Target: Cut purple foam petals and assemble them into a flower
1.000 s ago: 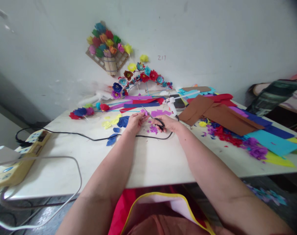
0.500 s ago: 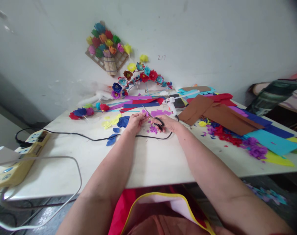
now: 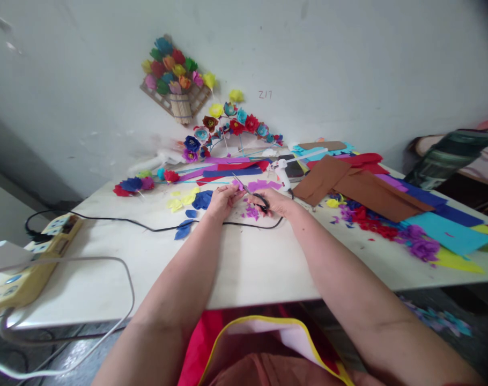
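My left hand [image 3: 224, 201] pinches a small piece of purple paper [image 3: 238, 185] between thumb and fingers. In my right hand [image 3: 274, 202] is a pair of black-handled scissors [image 3: 261, 200], its blades pointing up and left, close beside the purple piece. Purple scraps [image 3: 252, 212] lie on the table under the hands, and more purple cut pieces [image 3: 264, 185] sit just behind them. To the left of my left hand are blue petal pieces [image 3: 202, 200] and yellow ones [image 3: 183, 200].
A white glue gun [image 3: 282, 174] rests behind my right hand, and its black cord [image 3: 155, 230] crosses the table to a power strip [image 3: 53, 252]. Brown paper sheets [image 3: 376, 193] and colored paper fill the right side. Paper flowers [image 3: 236, 126] stand at the back wall.
The scissors have shifted very slightly, with the blades a little nearer the purple piece. Both arms stay in nearly the same place.
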Demonstrator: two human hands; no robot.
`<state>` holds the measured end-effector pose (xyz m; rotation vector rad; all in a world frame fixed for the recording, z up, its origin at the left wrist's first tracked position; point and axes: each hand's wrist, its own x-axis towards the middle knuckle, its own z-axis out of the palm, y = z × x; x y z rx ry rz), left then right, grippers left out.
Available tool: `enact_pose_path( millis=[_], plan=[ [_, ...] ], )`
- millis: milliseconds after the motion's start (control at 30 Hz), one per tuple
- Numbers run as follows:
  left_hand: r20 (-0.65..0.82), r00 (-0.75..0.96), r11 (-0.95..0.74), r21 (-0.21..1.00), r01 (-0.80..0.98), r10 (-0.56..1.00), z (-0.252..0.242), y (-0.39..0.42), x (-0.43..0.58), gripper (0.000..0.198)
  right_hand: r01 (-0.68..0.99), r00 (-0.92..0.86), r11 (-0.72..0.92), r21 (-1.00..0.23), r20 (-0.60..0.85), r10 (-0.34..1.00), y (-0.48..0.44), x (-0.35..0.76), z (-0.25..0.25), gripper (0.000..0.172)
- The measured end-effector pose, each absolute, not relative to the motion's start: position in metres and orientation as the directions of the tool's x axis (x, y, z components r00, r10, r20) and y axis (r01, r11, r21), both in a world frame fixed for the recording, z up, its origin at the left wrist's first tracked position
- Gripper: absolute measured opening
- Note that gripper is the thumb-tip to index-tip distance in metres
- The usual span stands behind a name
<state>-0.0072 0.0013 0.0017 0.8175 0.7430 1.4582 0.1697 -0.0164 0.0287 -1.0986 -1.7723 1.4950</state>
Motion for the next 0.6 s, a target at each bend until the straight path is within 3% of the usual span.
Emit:
enact_pose_path(
  millis=[600],
  plan=[
    [0.067,-0.037,-0.076,0.819,-0.568,0.997,-0.0001,0.0036,-0.0082,0.016,0.235,-0.496,0.044,-0.971,-0.081,0.865,-0.0139,0.1691,0.0263,0.017]
  ],
)
